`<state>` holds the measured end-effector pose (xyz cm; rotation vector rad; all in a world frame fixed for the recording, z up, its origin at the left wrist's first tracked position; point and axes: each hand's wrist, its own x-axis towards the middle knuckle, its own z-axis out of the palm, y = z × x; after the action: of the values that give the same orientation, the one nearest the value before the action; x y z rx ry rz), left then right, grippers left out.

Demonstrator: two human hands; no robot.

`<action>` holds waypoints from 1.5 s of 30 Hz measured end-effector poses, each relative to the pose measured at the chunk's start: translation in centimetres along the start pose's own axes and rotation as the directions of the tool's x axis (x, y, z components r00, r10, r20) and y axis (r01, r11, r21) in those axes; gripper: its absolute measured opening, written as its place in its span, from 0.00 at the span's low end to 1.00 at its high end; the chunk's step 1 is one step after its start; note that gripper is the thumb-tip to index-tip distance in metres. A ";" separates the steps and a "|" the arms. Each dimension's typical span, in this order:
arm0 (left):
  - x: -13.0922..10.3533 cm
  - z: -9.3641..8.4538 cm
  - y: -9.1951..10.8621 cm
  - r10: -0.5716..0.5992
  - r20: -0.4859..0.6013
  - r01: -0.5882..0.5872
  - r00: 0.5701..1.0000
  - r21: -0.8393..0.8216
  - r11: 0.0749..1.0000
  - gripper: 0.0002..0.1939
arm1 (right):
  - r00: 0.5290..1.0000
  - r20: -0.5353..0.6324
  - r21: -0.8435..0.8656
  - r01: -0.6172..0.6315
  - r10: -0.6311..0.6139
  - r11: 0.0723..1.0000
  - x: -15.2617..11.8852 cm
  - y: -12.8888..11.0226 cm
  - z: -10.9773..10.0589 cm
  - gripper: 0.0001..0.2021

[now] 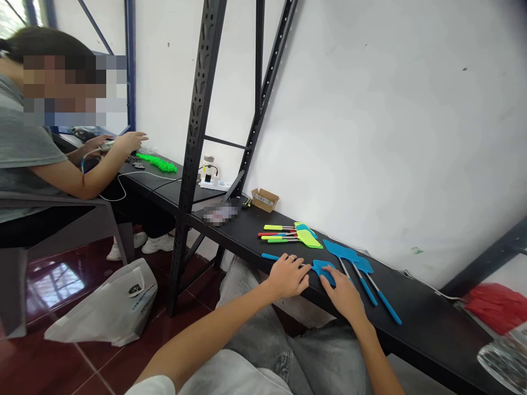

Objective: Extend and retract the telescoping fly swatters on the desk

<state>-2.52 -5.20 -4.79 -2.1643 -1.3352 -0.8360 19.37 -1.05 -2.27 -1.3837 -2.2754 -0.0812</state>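
A blue fly swatter (324, 271) lies lengthwise near the front edge of the black table, its handle pointing left. My left hand (289, 275), a ring on one finger, closes over its thin metal shaft. The swatter's head is under the fingers of my right hand (345, 292), which grips its near side; part of the head is hidden. Beyond my hands lies a group of yellow, green, red and blue fly swatters (308, 238), handles to the left. Right of them, several blue fly swatters (341, 249) point their handles toward me.
An open cardboard box (265, 199) and a power strip (214, 185) stand at the back left. A black metal post (200, 104) rises there. Another person (28, 148) sits at the left, near green items (158, 162). A red bag (492, 307) and clear plastic container (504, 359) are far right.
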 end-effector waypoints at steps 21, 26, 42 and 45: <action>-0.1 -0.2 0.0 0.004 0.007 -0.004 1.000 0.003 1.000 0.21 | 1.000 -0.007 -0.008 0.001 -0.001 1.000 0.1 0.4 0.3 0.24; -0.1 0.0 0.0 0.006 -0.002 -0.005 1.000 0.014 1.000 0.21 | 1.000 -0.017 -0.004 0.013 -0.014 1.000 0.2 0.6 0.5 0.23; 0.0 -0.1 0.1 0.001 -0.006 0.000 1.000 0.011 1.000 0.20 | 1.000 -0.003 -0.003 0.007 -0.007 1.000 0.2 0.6 0.4 0.24; 0.0 -0.1 0.0 0.002 -0.005 -0.002 1.000 0.008 1.000 0.20 | 1.000 0.003 -0.002 0.006 -0.006 1.000 0.2 0.6 0.4 0.25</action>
<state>-2.52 -5.22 -4.72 -2.1556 -1.3316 -0.8337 19.67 -0.46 -2.71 -1.3790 -2.2826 -0.0832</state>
